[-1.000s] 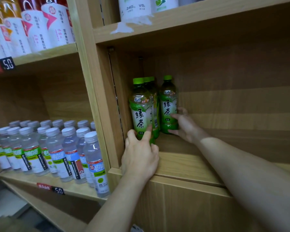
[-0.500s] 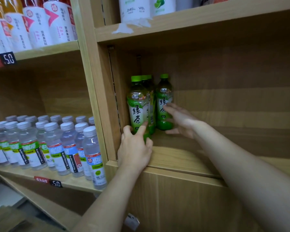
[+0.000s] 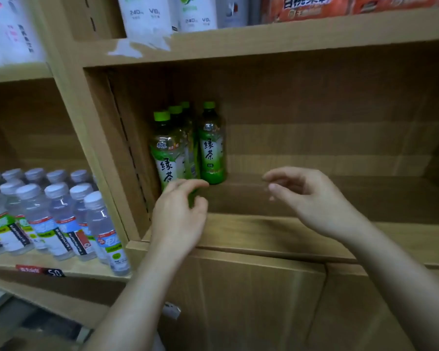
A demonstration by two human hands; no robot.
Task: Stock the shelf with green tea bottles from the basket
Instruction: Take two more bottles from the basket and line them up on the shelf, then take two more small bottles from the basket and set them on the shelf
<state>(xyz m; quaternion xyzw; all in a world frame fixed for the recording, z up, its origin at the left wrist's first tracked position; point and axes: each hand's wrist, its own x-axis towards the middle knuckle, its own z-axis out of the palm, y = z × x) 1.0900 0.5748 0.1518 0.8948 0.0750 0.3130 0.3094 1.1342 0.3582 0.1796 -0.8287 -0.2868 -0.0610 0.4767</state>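
Note:
Several green tea bottles with green caps stand upright at the left end of the wooden shelf. One row of bottles hugs the left wall, and a single bottle stands to its right. My left hand hovers in front of the front bottle's base with loosely curled fingers, holding nothing. My right hand hangs over the bare shelf board to the right of the bottles, fingers relaxed and empty. The basket is out of view.
Clear water bottles with white caps fill the lower shelf on the left. White and orange packages stand on the shelf above. A vertical wooden divider separates the two bays. The shelf right of the tea bottles is bare.
Both hands have let go of the bottles and drawn back toward me. The right hand moved rightward off the single bottle. The camera has come closer.

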